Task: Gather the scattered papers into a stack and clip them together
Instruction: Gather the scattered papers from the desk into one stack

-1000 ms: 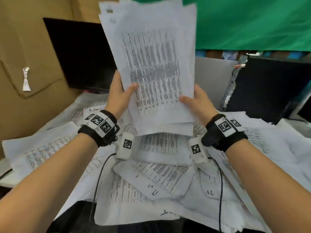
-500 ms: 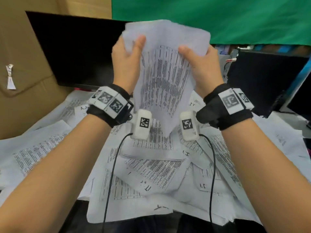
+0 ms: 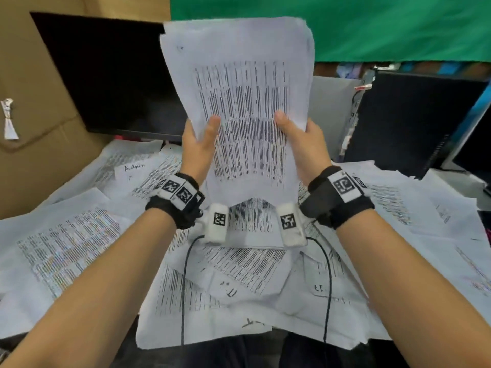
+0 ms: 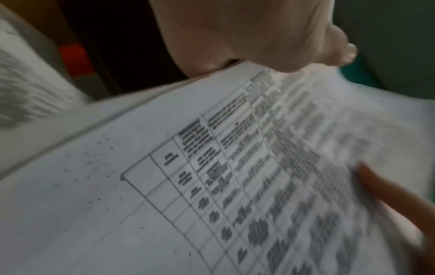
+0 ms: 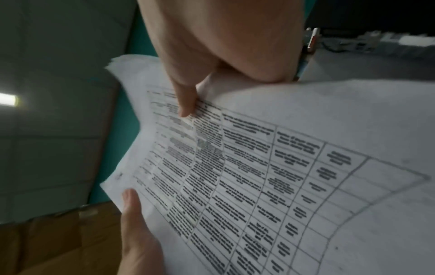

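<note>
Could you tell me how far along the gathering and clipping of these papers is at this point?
Partly done: a stack of papers has been gathered and is held upright above the desk, the left hand and right hand gripping its side edges. Many loose sheets lie scattered on the desk underneath, waiting to be collected. No clip is visible on the stack or anywhere else, so clipping remains.

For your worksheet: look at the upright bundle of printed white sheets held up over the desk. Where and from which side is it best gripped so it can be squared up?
Probably the two long side edges of the bundle of printed white sheets, low down, one hand from each side. The left hand and right hand already pinch it there, thumbs on the printed face. The bundle stands upright and its bottom edge bows, so side support should keep sheets aligned.
</note>
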Tool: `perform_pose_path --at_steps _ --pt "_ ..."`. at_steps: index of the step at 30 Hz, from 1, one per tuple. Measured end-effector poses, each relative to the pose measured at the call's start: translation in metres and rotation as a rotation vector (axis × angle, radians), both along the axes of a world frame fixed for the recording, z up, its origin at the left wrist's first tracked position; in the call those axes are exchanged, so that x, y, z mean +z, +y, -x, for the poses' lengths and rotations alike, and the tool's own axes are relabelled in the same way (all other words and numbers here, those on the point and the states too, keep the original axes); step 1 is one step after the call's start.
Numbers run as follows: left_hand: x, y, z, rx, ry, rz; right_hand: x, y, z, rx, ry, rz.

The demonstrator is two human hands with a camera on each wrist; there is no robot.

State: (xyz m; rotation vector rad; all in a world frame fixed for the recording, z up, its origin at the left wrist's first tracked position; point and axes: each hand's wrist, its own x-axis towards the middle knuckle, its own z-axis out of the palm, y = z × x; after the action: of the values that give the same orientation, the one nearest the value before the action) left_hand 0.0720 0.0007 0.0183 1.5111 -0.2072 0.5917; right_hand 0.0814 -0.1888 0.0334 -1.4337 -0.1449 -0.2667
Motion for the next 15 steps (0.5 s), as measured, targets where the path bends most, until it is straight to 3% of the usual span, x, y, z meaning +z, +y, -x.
perform_pose_path --at_steps 2,4,5,7,9,11,15 --pt "-0.019 0.012 -0.002 -0.085 0.250 -0.149 -0.027 -0.007 0.003 0.063 0.150 0.076" --pt "-0.046 0.022 0.001 -0.228 0.599 -0.497 -0.065 -0.013 0.013 0.125 0.327 0.219" --pt "-0.058 0.023 -0.001 -0.254 0.661 -0.576 -0.080 -0.016 0.015 0.117 0.372 0.263" --pt "-0.068 0.018 -0.006 -0.150 0.523 -0.459 -0.091 -0.017 0.015 0.035 0.345 0.219" --pt "-0.065 0.012 -0.005 0.057 0.364 -0.250 -0.085 -0.013 0.010 -0.022 0.252 0.066" --pt "-0.062 0.005 -0.004 0.158 0.310 -0.115 -0.077 -0.010 0.005 -0.021 0.200 -0.065" --pt "-0.065 0.001 -0.006 0.148 0.383 -0.229 -0.077 -0.009 0.006 0.206 0.385 -0.017"
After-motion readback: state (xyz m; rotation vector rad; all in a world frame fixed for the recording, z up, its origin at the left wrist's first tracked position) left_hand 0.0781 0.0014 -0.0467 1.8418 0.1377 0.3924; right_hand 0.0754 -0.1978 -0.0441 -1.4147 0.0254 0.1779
